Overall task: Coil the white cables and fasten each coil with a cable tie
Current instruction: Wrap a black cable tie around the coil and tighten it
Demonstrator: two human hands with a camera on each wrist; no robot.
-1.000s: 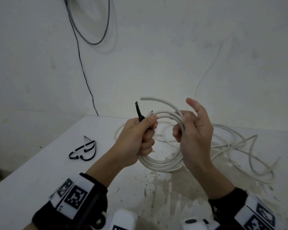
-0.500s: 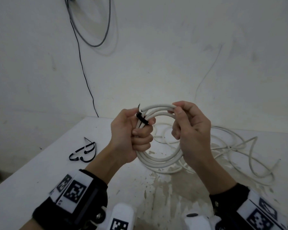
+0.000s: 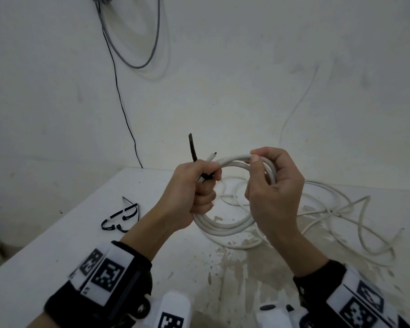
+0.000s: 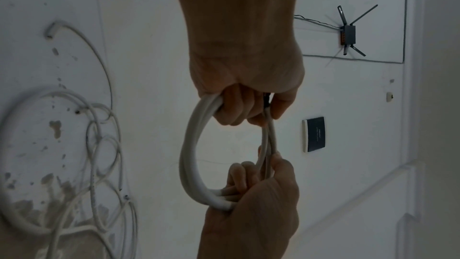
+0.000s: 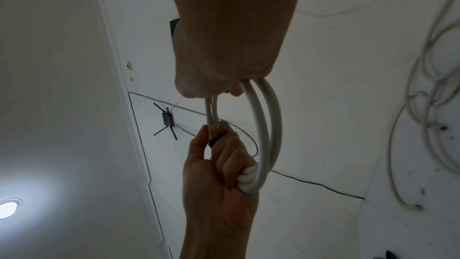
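Note:
A coil of white cable [image 3: 223, 229] hangs above the white table [image 3: 57, 245], held between both hands. My left hand [image 3: 205, 183] grips its left side together with a black cable tie [image 3: 193, 147], whose tail sticks up past the thumb. One cable end [image 3: 212, 156] pokes out beside the tail. My right hand [image 3: 258, 166] curls round the coil's upper right, thumb on top. The left wrist view shows the coil [image 4: 191, 145] as a loop between the two fists. In the right wrist view the tie [image 5: 214, 141] wraps the strands inside the left fingers.
Loose white cables [image 3: 341, 209] sprawl over the table behind and right of the hands. Spare black cable ties [image 3: 121, 216] lie at the left, near the table's left edge. A thin black wire [image 3: 118, 91] runs down the wall behind. The tabletop in front is stained.
My right hand, open a second ago, has closed round the top of the coil and pulled the stray cable loop in. The left hand kept its grip; the tie's tail stands up higher.

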